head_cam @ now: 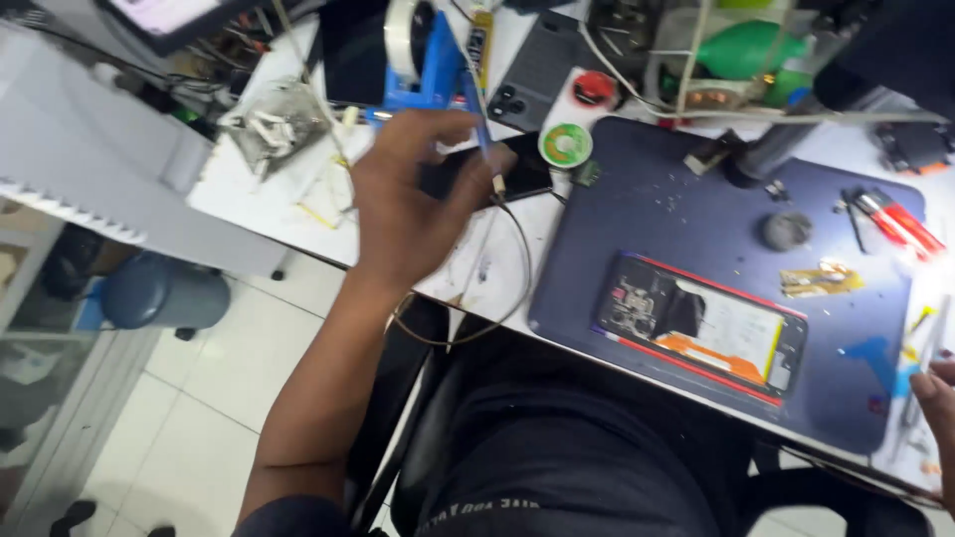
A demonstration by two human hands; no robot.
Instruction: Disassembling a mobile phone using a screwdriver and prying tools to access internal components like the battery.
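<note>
Blue-handled soldering iron [479, 104] pinched in the left hand [408, 204], fingers curled shut round its slim shaft, cable [497, 288] looping off the bench's near edge. Opened phone [701, 328] lying flat near the dark mat's [637, 219] near edge, back off, circuit board and orange flex bare: opening done, iron nowhere near it yet. Glossy black phone [522, 174] just under the iron's tip. Green solder-wick spool [565, 145] at the mat's far left corner. Right hand [937, 398] barely in view at the right edge; grip impossible to tell.

bare mat [637, 214] middle, opened phone [701, 328] blocking front
</note>
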